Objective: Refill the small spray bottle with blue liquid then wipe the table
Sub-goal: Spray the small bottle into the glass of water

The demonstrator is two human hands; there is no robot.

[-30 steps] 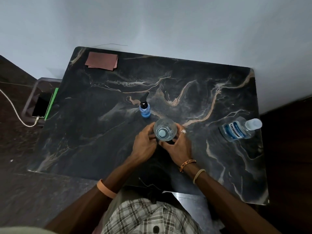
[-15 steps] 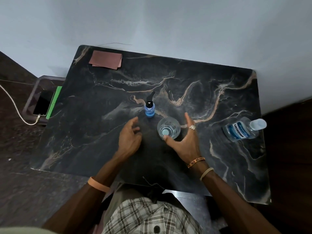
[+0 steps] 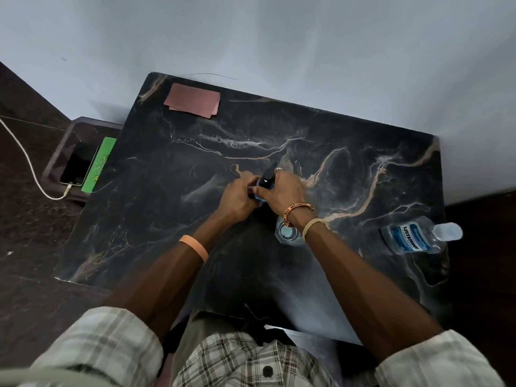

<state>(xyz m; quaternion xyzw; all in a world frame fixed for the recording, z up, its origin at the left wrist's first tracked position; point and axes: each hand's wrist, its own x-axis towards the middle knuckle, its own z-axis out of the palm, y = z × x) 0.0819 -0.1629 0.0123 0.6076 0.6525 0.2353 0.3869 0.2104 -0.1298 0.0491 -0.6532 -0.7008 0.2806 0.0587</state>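
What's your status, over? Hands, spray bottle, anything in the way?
Left hand and right hand both grip small spray bottle, sprayer top on. Glass close under right wrist. Mouthwash bottle lying capped, far right.

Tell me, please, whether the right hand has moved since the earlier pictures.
Yes. The right hand has left the glass and gone farther from the person, toward the wall, where it now grips the small spray bottle.

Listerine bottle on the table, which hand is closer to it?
Right. The right hand holds the small spray bottle, left of the Listerine bottle; the left hand holds that spray bottle's other side, farther off.
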